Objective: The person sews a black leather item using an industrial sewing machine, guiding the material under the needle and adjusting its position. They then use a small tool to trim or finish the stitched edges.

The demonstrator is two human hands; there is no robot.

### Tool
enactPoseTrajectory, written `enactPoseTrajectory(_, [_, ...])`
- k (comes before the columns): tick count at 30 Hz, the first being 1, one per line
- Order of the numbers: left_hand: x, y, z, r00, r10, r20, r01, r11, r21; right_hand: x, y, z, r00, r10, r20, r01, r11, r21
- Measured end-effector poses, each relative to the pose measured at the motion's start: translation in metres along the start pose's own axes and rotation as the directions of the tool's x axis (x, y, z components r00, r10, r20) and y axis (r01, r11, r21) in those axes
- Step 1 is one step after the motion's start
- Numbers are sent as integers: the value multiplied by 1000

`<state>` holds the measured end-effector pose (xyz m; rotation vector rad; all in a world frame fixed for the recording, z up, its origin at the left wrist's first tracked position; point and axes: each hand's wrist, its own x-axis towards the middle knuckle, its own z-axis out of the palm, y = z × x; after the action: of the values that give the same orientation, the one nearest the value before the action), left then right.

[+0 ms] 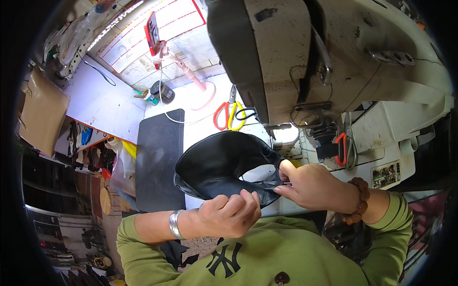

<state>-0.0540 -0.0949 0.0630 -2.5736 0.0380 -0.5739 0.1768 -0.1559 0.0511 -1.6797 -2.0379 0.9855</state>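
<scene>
A black leather piece (211,164), curved like a boot shaft or shoe upper, stands in front of me with a bright gap through its middle. My left hand (229,216) has its fingers curled on the near edge of the leather. With thumb and forefinger, my right hand (311,186) pinches the right end of the piece. A thin dark tool or strip (270,189) shows at those fingertips; I cannot tell exactly what it is. Close beyond the right hand is the head of an industrial sewing machine (286,60).
Red-and-yellow-handled scissors (229,114) lie behind the leather. Red-handled scissors (342,150) are at the right. A black mat (159,161) covers the table's left part. Further back are a pink phone stand (193,77), its white cable (162,96) and a dark jar (162,93).
</scene>
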Motion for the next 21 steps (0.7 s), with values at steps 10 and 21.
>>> enactPoseTrajectory(10, [-1, -4, 3, 1000, -25, -2, 25, 1000, -12, 4, 9, 12, 998, 16, -54, -6, 984, 177])
enactPoseTrajectory(21, [32, -82, 56, 650, -83, 755, 760, 73, -646, -9, 34, 1, 952, -9, -305, 132, 913, 386])
